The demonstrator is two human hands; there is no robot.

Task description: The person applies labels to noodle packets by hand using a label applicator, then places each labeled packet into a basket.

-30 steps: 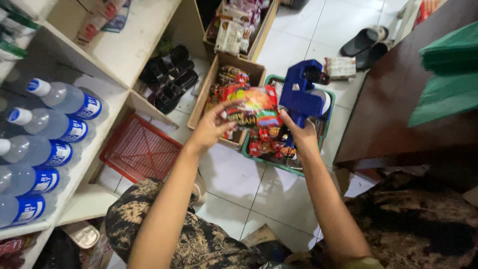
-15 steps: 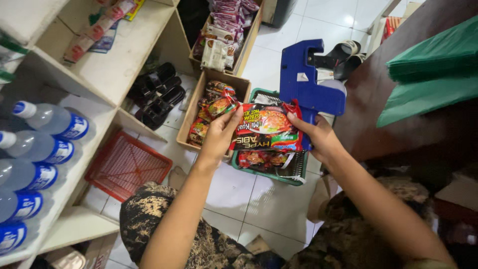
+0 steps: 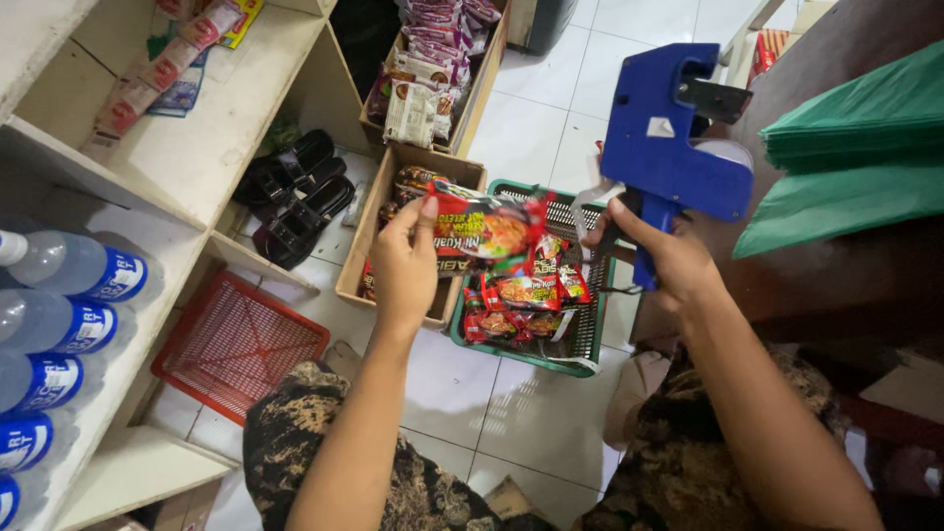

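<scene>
small grocery shop, stockroom corner. pale wooden shelves [image 3: 187,147] at left hold row of water bottles [image 3: 69,270] lying on side, plus sachet strips [image 3: 147,74]. cardboard boxes [image 3: 393,226] on white tiled floor [image 3: 531,128] packed with snack packets. green basket [image 3: 580,339] full of instant noodle packs [image 3: 487,226]. blue price-label gun [image 3: 669,147] in right hand [image 3: 669,261]. red tray [image 3: 231,344] under shelf, black sandals [image 3: 295,192] nearby.

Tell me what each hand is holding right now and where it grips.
The left hand pinches a red noodle packet by its left edge. The right hand grips a blue price-label gun by its handle.
</scene>
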